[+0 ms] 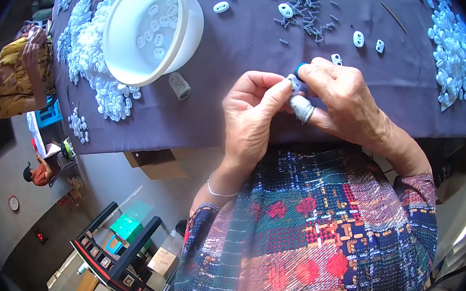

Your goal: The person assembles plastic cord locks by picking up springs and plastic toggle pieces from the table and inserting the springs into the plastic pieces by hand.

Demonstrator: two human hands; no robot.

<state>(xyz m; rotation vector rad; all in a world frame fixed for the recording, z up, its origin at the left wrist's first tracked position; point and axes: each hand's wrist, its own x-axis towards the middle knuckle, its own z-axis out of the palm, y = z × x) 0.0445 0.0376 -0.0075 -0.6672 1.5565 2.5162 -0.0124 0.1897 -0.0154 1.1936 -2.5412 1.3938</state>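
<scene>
A small white two-hole toggle (294, 85) is pinched at the tips of the thumb and first finger of the left hand (251, 114). The pinch is closed tight around one side of it, with no gap seen. The toggle is held up over the dark tablecloth (223, 45), near the edge that is closest to the body.

The toggle lies just to the right of the left fingertips and just to the left of the right hand (348, 92). Its long side seems to be pointed away from the body, with a small tilt, but much of it is hidden by the fingers. It is touched by the left hand, so that hand is nearer. The right hand is brought in close from the other side. Its fingers are bent, and only a small space is left between the first finger and the thumb. The thumb is wrapped in a grey finger cover (301, 108), which is set just below the toggle. A blue cap (301, 70) is seen by the tip of the first finger, just above the toggle. Whether the toggle is touched by the right hand, or something tiny is held there, cannot be told.

Farther out, a heap of small coil springs (311, 13) is spread on the cloth.
</scene>
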